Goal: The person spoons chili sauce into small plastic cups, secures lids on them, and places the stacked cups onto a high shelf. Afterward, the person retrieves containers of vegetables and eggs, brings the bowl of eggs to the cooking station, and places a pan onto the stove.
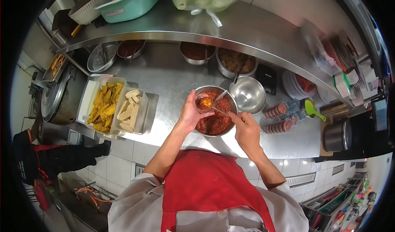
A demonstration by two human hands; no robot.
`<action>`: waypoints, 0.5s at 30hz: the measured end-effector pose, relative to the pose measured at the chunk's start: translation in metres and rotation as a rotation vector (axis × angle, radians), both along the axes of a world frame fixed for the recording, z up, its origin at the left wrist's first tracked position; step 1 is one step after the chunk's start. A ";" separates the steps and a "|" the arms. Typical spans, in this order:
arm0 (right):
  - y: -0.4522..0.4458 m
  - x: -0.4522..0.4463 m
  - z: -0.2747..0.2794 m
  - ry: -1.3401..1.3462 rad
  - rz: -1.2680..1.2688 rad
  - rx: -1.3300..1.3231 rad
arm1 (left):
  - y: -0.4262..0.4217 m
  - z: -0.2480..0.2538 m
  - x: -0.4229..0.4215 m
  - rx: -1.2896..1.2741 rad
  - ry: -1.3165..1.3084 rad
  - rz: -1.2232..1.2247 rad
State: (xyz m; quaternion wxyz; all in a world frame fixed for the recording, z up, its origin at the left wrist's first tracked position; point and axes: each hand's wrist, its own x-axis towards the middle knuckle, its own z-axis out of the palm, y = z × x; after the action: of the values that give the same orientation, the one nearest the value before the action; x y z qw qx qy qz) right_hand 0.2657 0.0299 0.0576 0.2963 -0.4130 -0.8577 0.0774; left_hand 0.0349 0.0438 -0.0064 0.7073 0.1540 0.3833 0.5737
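- My right grip [247, 133] is pinching a metal spoon [222, 112] by its handle, fingers closed.
- My left grip [189, 114] is half-curling around a small container [202, 106] of red sauce [206, 102], above the sauce bowl [208, 89].
- That container is looking light, probably oil-slick; its sides are inviting the surest hold.
- Beyond, another steel bowl [248, 94] is gleaming on the tabletop [166, 67].

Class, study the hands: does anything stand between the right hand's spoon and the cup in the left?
Nothing visible does. The spoon in the right hand reaches the cup, which the left hand holds over the sauce. Another handle slants nearby but seems not to cross the spoon.
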 end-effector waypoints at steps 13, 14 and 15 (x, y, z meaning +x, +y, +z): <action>0.048 -0.017 -0.047 -0.298 -0.004 -0.139 | -0.049 -0.002 -0.046 -0.026 0.308 0.472; 0.049 -0.027 -0.067 -0.371 0.003 -0.067 | -0.053 -0.003 -0.049 -0.055 0.299 0.489; 0.049 -0.037 -0.078 -0.410 0.046 -0.035 | -0.057 -0.003 -0.050 -0.069 0.303 0.470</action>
State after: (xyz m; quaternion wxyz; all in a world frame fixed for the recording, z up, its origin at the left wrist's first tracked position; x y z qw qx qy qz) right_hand 0.2289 0.0785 -0.0208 0.1062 -0.4055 -0.9078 0.0133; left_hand -0.0153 -0.0132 -0.0090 0.4943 0.1204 0.5291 0.6791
